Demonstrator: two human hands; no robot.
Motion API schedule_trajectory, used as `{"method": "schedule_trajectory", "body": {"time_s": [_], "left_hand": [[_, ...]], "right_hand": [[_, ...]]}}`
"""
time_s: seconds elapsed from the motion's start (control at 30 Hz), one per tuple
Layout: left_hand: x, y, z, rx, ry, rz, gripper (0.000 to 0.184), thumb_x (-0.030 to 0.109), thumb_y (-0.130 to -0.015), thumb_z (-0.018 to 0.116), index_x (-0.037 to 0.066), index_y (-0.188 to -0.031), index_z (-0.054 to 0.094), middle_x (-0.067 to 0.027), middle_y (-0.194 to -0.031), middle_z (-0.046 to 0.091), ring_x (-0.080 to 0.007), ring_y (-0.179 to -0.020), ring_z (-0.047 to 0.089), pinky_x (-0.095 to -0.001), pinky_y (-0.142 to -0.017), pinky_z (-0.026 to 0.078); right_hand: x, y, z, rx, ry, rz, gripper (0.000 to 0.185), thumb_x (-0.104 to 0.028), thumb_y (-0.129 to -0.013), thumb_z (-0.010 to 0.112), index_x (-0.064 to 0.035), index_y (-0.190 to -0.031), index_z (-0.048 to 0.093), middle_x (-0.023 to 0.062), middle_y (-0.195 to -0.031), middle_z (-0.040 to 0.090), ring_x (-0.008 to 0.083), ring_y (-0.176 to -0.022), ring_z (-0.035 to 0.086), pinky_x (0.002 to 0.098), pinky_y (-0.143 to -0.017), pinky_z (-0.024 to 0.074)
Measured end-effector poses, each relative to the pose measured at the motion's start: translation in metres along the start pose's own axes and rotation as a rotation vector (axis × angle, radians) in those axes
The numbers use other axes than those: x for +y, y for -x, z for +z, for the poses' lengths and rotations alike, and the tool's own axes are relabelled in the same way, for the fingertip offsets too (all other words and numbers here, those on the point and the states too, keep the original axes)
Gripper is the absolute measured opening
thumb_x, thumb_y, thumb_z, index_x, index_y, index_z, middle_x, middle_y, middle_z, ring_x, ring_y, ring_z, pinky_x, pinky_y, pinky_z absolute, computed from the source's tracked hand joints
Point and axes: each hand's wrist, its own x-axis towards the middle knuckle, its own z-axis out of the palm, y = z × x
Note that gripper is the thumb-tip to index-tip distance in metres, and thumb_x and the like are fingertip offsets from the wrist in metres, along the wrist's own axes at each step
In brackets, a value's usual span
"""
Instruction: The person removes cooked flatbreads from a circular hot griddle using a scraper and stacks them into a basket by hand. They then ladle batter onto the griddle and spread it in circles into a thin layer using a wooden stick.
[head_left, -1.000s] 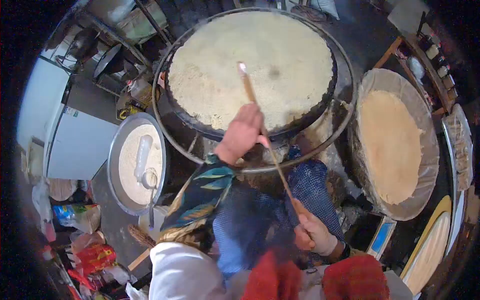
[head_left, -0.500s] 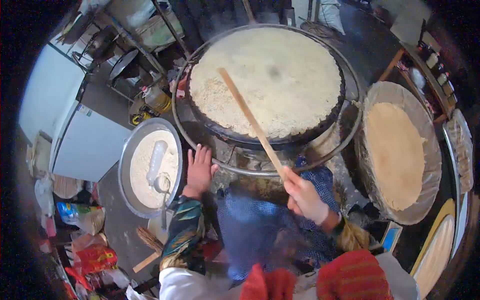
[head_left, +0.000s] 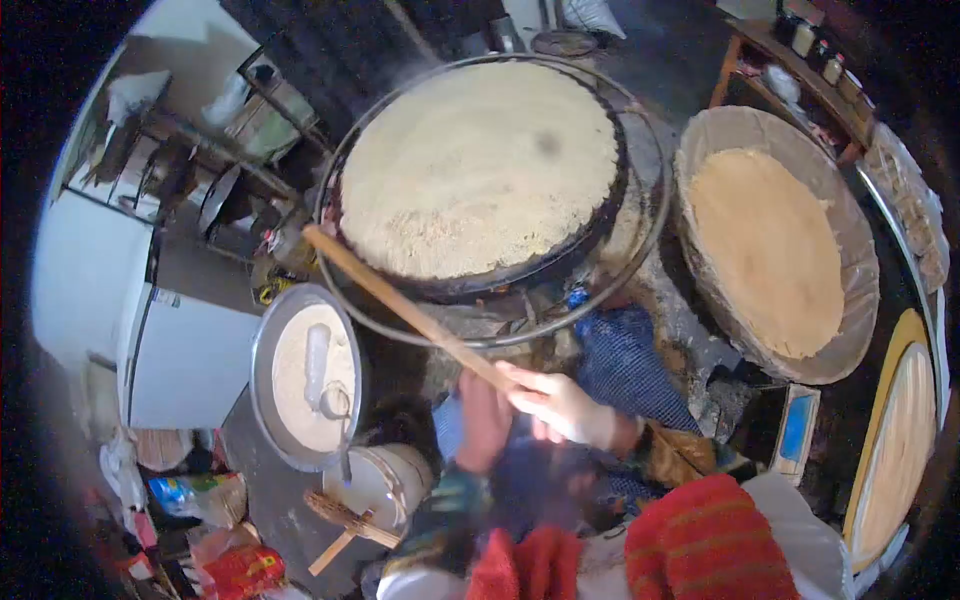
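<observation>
My right hand (head_left: pixel 565 408) is closed round the near end of a long flat wooden stick (head_left: pixel 400 306). The stick slants up and left, its far end over the metal ring near the griddle's left edge. Close beside it, under the stick's near end, is my left hand (head_left: pixel 482 425), blurred, its fingers seemingly stretched out with nothing seen in them. Ahead of both hands a pale, grainy layer of batter (head_left: pixel 480 160) covers the large round griddle (head_left: pixel 500 287), a bare patch of coarser texture showing at its front left.
At left stands a metal basin (head_left: pixel 262 385) of pale batter with a ladle (head_left: pixel 337 403) and a clear bottle (head_left: pixel 317 365). A white bucket (head_left: pixel 410 470) and a brush (head_left: pixel 345 515) sit below it. At right is a plastic-lined basket (head_left: pixel 862 300) holding tan flat rounds (head_left: pixel 770 250).
The stick has swung left and back toward me, off the batter's middle. My left hand has moved right from beside the basin to near my right hand. The view has shifted.
</observation>
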Motion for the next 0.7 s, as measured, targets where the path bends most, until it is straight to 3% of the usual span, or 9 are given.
{"method": "schedule_trajectory", "body": {"time_s": [0.03, 0.1, 0.23, 0.27, 0.4, 0.47, 0.5, 0.6, 0.7], "left_hand": [[0.033, 0.001, -0.009, 0.142, -0.162, 0.201, 0.047, 0.015, -0.087, 0.052, -0.002, -0.129, 0.038, -0.0243, -0.134, 0.034, -0.0401, -0.125, 0.032, -0.046, -0.104, 0.027], [0.072, -0.033, -0.017, 0.235, -0.199, 0.313, 0.058, 0.008, -0.076, 0.061, -0.004, -0.128, 0.038, -0.0256, -0.133, 0.034, -0.0452, -0.124, 0.031, -0.0533, -0.103, 0.025], [0.129, -0.145, 0.009, -0.067, -0.447, 0.622, 0.078, 0.041, -0.08, 0.057, -0.002, -0.138, 0.027, -0.0186, -0.145, 0.025, -0.0387, -0.133, 0.023, -0.0536, -0.108, 0.017], [0.14, -0.172, 0.028, -0.115, -0.438, 0.679, 0.082, 0.044, -0.078, 0.057, -0.001, -0.138, 0.025, -0.0181, -0.145, 0.024, -0.0345, -0.134, 0.023, -0.0504, -0.109, 0.017], [0.146, -0.237, 0.109, -0.19, -0.49, 0.877, 0.079, 0.048, -0.075, 0.056, -0.006, -0.129, 0.038, -0.0228, -0.136, 0.038, -0.0346, -0.129, 0.034, -0.0439, -0.108, 0.025], [0.132, -0.258, 0.126, -0.215, -0.726, 0.887, 0.062, 0.041, -0.077, 0.057, -0.006, -0.116, 0.049, -0.0208, -0.125, 0.047, -0.0385, -0.118, 0.043, -0.0428, -0.1, 0.037], [0.127, -0.276, 0.126, -0.209, -0.737, 0.884, 0.062, 0.041, -0.077, 0.057, -0.006, -0.116, 0.049, -0.0208, -0.125, 0.047, -0.0385, -0.118, 0.043, -0.0428, -0.1, 0.037], [0.103, -0.312, 0.103, -0.117, -0.728, 0.851, 0.053, 0.046, -0.076, 0.055, -0.004, -0.093, 0.058, -0.0203, -0.105, 0.056, -0.0362, -0.109, 0.049, -0.0409, -0.098, 0.037], [0.08, -0.334, 0.066, -0.085, -0.759, 0.759, 0.052, 0.046, -0.076, 0.055, -0.003, -0.094, 0.058, -0.0192, -0.103, 0.056, -0.0356, -0.108, 0.05, -0.04, -0.097, 0.037]], "right_hand": [[-0.004, 0.02, -0.017, 0.043, 0.026, 0.002, 0.05, -0.019, -0.092, 0.051, -0.0181, -0.14, 0.035, -0.0001, -0.059, 0.052, 0.0072, -0.042, 0.048, 0.0217, -0.037, 0.0396], [-0.011, 0.07, -0.042, 0.209, 0.094, 0.048, 0.05, -0.017, -0.093, 0.047, -0.0157, -0.141, 0.032, 0.0018, -0.054, 0.051, 0.0076, -0.039, 0.047, 0.0221, -0.037, 0.0391], [0.0, 0.154, -0.064, 0.466, 0.082, 0.137, 0.052, -0.019, -0.092, 0.046, -0.0141, -0.141, 0.03, 0.0025, -0.054, 0.052, 0.0078, -0.038, 0.045, 0.0222, -0.036, 0.0375], [0.003, 0.166, -0.067, 0.579, 0.044, 0.155, 0.052, -0.021, -0.092, 0.046, -0.0145, -0.142, 0.029, 0.0024, -0.054, 0.052, 0.008, -0.038, 0.043, 0.0223, -0.036, 0.0365], [0.0, 0.17, -0.085, 0.668, -0.095, 0.147, 0.057, -0.027, -0.093, 0.046, -0.0137, -0.144, 0.024, 0.0016, -0.052, 0.049, 0.0078, -0.037, 0.04, 0.0226, -0.035, 0.0338], [0.008, 0.153, -0.112, 0.44, -0.28, 0.035, 0.055, -0.03, -0.094, 0.046, -0.0195, -0.143, 0.024, -0.0007, -0.05, 0.043, 0.0072, -0.036, 0.036, 0.0227, -0.034, 0.0298], [0.003, 0.142, -0.126, 0.43, -0.278, 0.029, 0.055, -0.03, -0.094, 0.046, -0.0195, -0.143, 0.024, -0.0007, -0.05, 0.043, 0.0072, -0.036, 0.036, 0.0227, -0.034, 0.0298], [-0.005, 0.104, -0.153, 0.084, -0.809, -0.012, 0.042, -0.031, -0.096, 0.042, -0.033, -0.137, 0.033, -0.0034, -0.049, 0.032, 0.0069, -0.034, 0.028, 0.023, -0.033, 0.025], [-0.027, 0.063, -0.162, -0.037, -0.882, 0.053, 0.042, -0.032, -0.096, 0.042, -0.0323, -0.137, 0.032, -0.0031, -0.05, 0.032, 0.0067, -0.034, 0.029, 0.0234, -0.033, 0.0263]]}}
